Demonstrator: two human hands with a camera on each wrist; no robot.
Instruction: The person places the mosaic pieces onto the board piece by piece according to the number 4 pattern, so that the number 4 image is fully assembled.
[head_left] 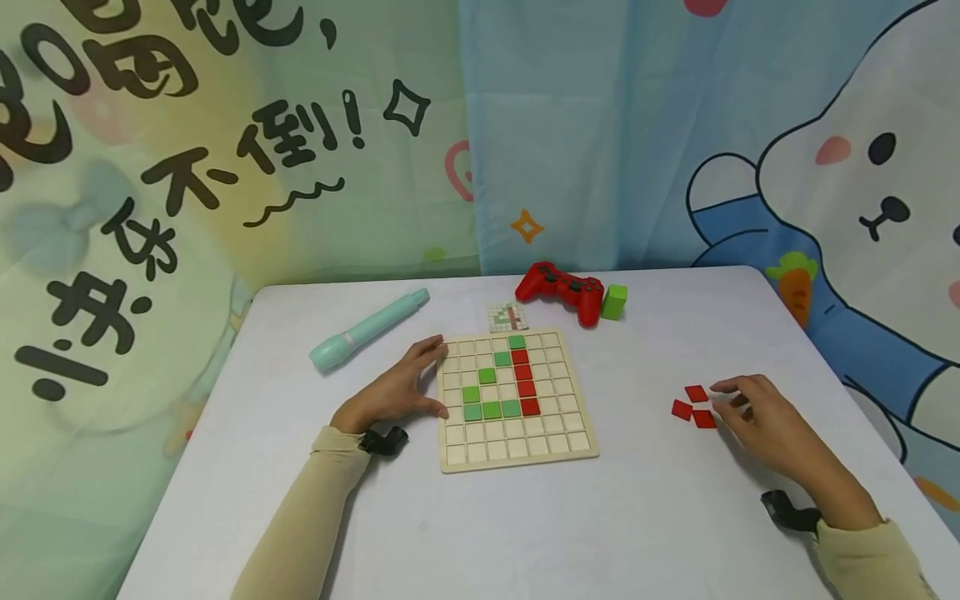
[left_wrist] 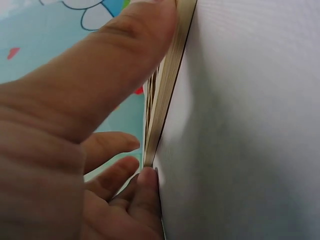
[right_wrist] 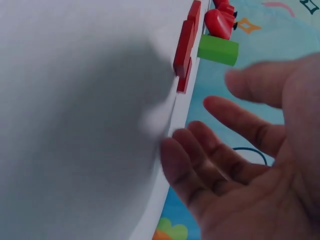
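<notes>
My left hand [head_left: 401, 387] touches the left edge of a pale wooden grid board [head_left: 517, 451], thumb low on that edge and fingers near the upper left corner. In the left wrist view the thumb [left_wrist: 135, 45] lies along the board's side [left_wrist: 172, 65]. Green squares [head_left: 487, 376] and a column of red squares [head_left: 526, 372] fill some board cells. On the right, my right hand [head_left: 772, 425] hovers beside several loose red tiles [head_left: 682, 409], fingertips close to them. The right wrist view shows its fingers [right_wrist: 182, 167] parted and loosely bent, with nothing between them.
Behind the board lies a small pattern card [head_left: 508, 317] with green and red squares. A red game controller [head_left: 561, 289] and a green block [head_left: 614, 302] are at the back. A teal flashlight-like tube [head_left: 367, 332] lies back left. Printed cloth [head_left: 547, 125] hangs behind the table.
</notes>
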